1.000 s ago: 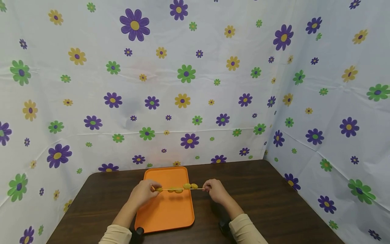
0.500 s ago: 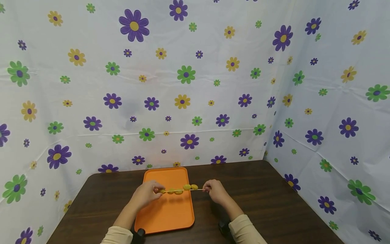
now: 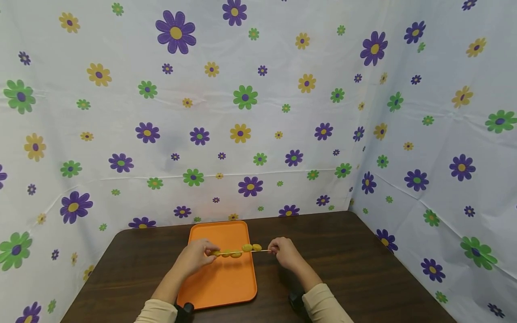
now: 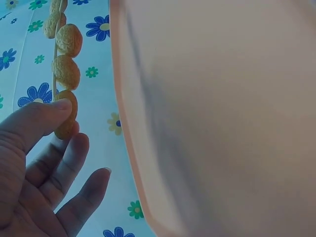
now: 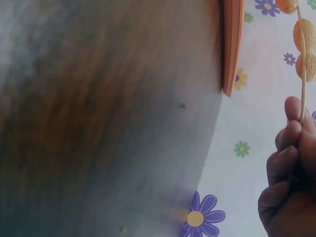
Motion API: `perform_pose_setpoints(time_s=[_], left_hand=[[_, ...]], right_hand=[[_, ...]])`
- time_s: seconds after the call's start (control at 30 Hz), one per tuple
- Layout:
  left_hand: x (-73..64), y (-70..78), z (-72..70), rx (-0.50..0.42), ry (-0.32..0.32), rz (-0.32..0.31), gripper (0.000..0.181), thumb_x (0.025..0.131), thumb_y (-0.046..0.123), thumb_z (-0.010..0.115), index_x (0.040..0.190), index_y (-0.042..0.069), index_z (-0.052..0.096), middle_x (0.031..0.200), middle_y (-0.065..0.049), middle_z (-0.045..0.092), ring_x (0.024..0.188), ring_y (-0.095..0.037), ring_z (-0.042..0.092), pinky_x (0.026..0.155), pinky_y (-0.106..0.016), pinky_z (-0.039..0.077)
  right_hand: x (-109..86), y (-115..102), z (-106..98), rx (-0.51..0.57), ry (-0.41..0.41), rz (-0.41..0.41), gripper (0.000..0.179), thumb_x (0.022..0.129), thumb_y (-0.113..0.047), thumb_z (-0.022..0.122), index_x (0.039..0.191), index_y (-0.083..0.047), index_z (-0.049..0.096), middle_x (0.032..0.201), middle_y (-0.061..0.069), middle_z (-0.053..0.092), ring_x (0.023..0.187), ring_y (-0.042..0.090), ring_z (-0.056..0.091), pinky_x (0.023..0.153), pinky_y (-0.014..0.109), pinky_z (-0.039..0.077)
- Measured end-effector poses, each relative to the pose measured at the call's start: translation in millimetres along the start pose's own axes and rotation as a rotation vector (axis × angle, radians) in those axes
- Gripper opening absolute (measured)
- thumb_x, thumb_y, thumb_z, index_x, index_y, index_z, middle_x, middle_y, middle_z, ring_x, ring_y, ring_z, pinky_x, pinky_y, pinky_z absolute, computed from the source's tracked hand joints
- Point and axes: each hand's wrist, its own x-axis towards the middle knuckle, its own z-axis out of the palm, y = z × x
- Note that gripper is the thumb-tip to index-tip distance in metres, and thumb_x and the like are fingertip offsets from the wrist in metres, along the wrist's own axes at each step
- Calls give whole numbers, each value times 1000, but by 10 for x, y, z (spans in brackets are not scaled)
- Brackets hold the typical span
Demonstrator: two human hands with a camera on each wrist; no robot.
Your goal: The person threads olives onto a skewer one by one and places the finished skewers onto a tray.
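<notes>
A thin wooden skewer (image 3: 261,250) threaded with several golden, wrinkled oval pieces (image 3: 236,254) is held level above the orange tray (image 3: 220,287). At its left end, my left hand (image 3: 194,257) pinches the outermost oval piece (image 4: 67,113) between thumb and fingers, while the other fingers spread loosely below. My right hand (image 3: 286,252) grips the bare right end of the skewer, its fingers curled round the stick (image 5: 302,94). A short bare length of stick lies between that hand and the nearest piece. The skewer's left tip is hidden by the left hand.
The tray lies on a dark wooden table (image 3: 335,251), left of the table's middle. A white sheet (image 3: 278,193) with purple, green and yellow flowers hangs behind the table and along its right side. Small crumbs (image 5: 183,105) show on the tabletop in the right wrist view.
My left hand has moved slightly right and its fingers have come over the end piece. The skewer's left end dips a little lower. My right hand has stayed in place.
</notes>
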Motion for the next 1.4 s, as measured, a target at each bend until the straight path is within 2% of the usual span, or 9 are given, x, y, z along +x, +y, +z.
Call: perform_pose_setpoints(time_s=[0.27, 0.4, 0.5, 0.67, 0.83, 1.03, 1.13, 1.27, 1.4], left_hand=[[-35, -97, -37, -100, -30, -1, 20, 83, 4, 81, 103, 6, 78, 95, 3, 71, 80, -13, 60, 69, -27, 52], [-46, -163, -41, -105, -27, -25, 21, 85, 7, 81, 106, 7, 78, 99, 1, 73, 80, -12, 61, 69, -28, 53], [-86, -187, -77, -92, -16, -80, 21, 86, 8, 80, 107, 10, 78, 101, 0, 73, 82, -13, 63, 73, -35, 56], [-171, -222, -186, -75, 7, -161, 21, 89, 9, 78, 110, 12, 78, 107, -2, 73, 87, -16, 65, 79, -43, 57], [-271, -285, -296, -70, 14, -161, 23, 90, 8, 76, 112, 10, 77, 108, -4, 72, 90, -19, 66, 79, -42, 58], [-374, -346, -359, -67, -6, -176, 24, 89, 7, 76, 113, 8, 76, 108, -7, 71, 86, -18, 63, 79, -41, 58], [-407, -361, -363, -64, 0, -175, 24, 89, 3, 74, 112, 8, 76, 107, -7, 71, 88, -18, 62, 82, -43, 58], [-433, -351, -368, -82, 6, -154, 25, 89, -3, 70, 111, 6, 76, 106, -7, 72, 92, -23, 65, 85, -46, 57], [-462, -327, -375, -96, 0, -157, 25, 90, -3, 69, 112, 6, 76, 107, -7, 72, 94, -25, 66, 87, -48, 57]], right_hand=[[-5, -1, -33, 3, -81, -84, 15, 95, 3, 64, 88, -6, 75, 86, 10, 70, 71, 12, 53, 67, 29, 52], [-14, -2, -17, -6, -96, -94, 13, 95, 0, 66, 89, -7, 75, 87, 10, 71, 73, 12, 54, 71, 31, 53], [-14, -22, 17, -4, -81, -72, 14, 96, 0, 64, 90, -6, 75, 88, 9, 71, 73, 14, 55, 72, 34, 54], [16, -63, 71, -18, 2, -35, 14, 97, 1, 62, 91, -3, 74, 88, 11, 70, 71, 15, 53, 67, 33, 51], [107, -154, 158, -33, 58, 19, 15, 98, 0, 62, 89, -3, 74, 84, 10, 69, 67, 15, 51, 61, 30, 48], [240, -367, 319, 5, 56, 140, 17, 97, -2, 61, 87, 0, 75, 79, 6, 65, 64, 19, 52, 56, 30, 45], [285, -458, 402, 6, 66, 204, 21, 94, -2, 60, 79, -1, 74, 72, 3, 62, 61, 18, 51, 53, 30, 42], [323, -557, 494, -13, 86, 284, 35, 92, -4, 60, 57, -8, 58, 56, 0, 47, 49, 16, 42, 46, 28, 34], [341, -666, 564, -29, 82, 348, 46, 93, -4, 59, 52, -13, 40, 50, 0, 36, 44, 15, 36, 41, 27, 29]])
